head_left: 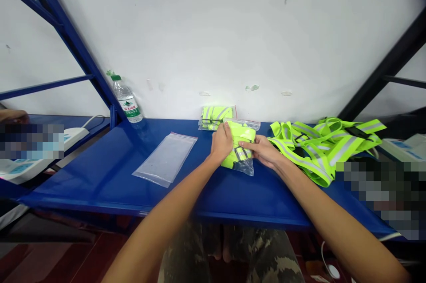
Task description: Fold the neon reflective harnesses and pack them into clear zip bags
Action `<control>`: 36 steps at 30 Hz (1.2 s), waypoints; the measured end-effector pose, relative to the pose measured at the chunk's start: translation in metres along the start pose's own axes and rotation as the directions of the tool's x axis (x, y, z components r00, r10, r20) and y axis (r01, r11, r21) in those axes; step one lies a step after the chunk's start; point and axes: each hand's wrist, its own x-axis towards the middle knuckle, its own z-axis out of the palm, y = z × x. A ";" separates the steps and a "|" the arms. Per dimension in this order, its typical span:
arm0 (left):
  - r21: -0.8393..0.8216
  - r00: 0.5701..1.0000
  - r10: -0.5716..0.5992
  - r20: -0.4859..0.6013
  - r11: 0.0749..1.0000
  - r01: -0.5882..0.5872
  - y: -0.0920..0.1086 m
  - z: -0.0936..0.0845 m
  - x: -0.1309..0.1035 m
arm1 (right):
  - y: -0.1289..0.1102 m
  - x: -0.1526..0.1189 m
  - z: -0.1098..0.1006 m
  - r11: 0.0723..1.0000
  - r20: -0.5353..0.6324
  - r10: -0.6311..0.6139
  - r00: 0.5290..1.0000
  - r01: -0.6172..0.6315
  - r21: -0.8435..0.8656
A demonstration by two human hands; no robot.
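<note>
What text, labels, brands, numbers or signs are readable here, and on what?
Bottle label, red: Chinese characters, too small to read reliably.
Same label, green band: white characters, too small to read.
Held strap bundle, flat plastic bags: no text discernible.
No other text readable.

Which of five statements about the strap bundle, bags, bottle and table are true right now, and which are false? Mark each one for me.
1. The left hand and right hand are on the same strap bundle. True.
2. The bottle has a red cap. False: its cap is green.
3. Loose straps lie in a heap to the right of both hands. True.
4. The flat clear bags lie on top of those straps. False: they lie on the table, left of the hands.
5. The tabletop is white. False: it is blue.
</note>
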 end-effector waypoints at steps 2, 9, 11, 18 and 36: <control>0.010 1.000 0.009 -0.008 1.000 -0.009 0.001 -0.001 -0.001 | 0.001 0.000 0.000 0.999 -0.014 -0.035 0.999 0.035 0.026; -0.059 0.992 -0.039 0.118 0.997 0.046 -0.006 0.005 -0.004 | -0.002 0.002 -0.003 0.986 -0.185 -0.125 0.975 0.142 0.086; -0.056 0.988 0.020 0.155 0.998 -0.012 -0.010 0.004 0.000 | -0.006 0.001 -0.005 0.991 -0.179 -0.080 0.981 0.098 0.096; 0.043 0.937 0.206 0.282 0.973 -0.226 -0.015 -0.018 0.011 | -0.019 -0.001 -0.018 0.999 -0.209 -0.032 0.977 0.028 -0.019; 0.577 0.880 0.339 0.334 0.664 -0.475 0.020 -0.025 -0.029 | -0.004 0.005 -0.009 0.989 -0.271 0.031 0.962 0.009 0.144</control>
